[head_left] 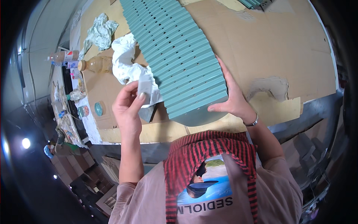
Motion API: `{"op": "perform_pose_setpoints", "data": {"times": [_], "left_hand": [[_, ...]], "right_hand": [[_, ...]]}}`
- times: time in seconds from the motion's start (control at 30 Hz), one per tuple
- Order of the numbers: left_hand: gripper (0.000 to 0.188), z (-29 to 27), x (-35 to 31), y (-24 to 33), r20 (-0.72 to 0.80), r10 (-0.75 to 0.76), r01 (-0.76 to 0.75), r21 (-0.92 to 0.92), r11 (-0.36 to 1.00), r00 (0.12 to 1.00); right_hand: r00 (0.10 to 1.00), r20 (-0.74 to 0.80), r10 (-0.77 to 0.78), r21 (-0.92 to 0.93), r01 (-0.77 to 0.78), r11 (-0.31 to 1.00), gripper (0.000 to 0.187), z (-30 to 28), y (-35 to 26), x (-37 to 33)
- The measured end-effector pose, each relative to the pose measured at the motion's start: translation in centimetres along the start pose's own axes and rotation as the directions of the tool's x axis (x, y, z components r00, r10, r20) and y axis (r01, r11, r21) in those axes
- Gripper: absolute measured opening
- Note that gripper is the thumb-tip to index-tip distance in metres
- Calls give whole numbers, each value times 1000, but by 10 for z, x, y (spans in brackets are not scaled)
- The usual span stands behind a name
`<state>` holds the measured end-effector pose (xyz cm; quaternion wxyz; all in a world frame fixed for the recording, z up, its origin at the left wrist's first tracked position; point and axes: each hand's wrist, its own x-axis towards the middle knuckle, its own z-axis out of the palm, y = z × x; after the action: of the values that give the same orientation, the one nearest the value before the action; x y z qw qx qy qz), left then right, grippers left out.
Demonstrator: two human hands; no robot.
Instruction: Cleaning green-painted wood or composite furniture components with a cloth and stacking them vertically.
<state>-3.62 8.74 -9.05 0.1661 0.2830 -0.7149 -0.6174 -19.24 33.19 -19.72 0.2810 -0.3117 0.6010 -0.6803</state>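
Note:
A long green ridged panel with rows of small dark holes lies on the table, running away from me. My right hand grips its near right corner, thumb on the near end and fingers along the right side. Left of the panel, my left hand pinches a small flat whitish-grey piece upright between thumb and fingers. Its exact kind is unclear. Just beyond that hand lies a crumpled white cloth. A dark flat object shows beneath the cloth's near end, partly hidden.
Brown cardboard covers the table. To the left are a yellowish bottle lying on its side, a round green lid and a second crumpled cloth. Another green ridged piece shows at the far edge.

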Motion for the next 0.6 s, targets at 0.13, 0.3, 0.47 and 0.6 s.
{"op": "perform_pose_setpoints", "data": {"times": [0.13, 0.3, 0.47, 0.6], "left_hand": [[30, 33, 15, 27, 246, 323, -404, 471, 784, 914], [33, 41, 19, 43, 398, 416, -570, 661, 489, 818], [32, 37, 17, 46, 367, 461, -576, 661, 481, 808], [35, 75, 32, 48, 469, 518, -691, 586, 423, 715]], "right_hand": [[998, 11, 56, 114, -57, 992, 131, 3, 0, 0], [999, -12, 49, 151, -47, 987, 130, 3, 1, -2], [1000, -19, -8, 112, 10, 994, 129, 4, 11, -5], [1000, -22, 3, 191, 1, 982, 129, 9, 6, -2]]}}
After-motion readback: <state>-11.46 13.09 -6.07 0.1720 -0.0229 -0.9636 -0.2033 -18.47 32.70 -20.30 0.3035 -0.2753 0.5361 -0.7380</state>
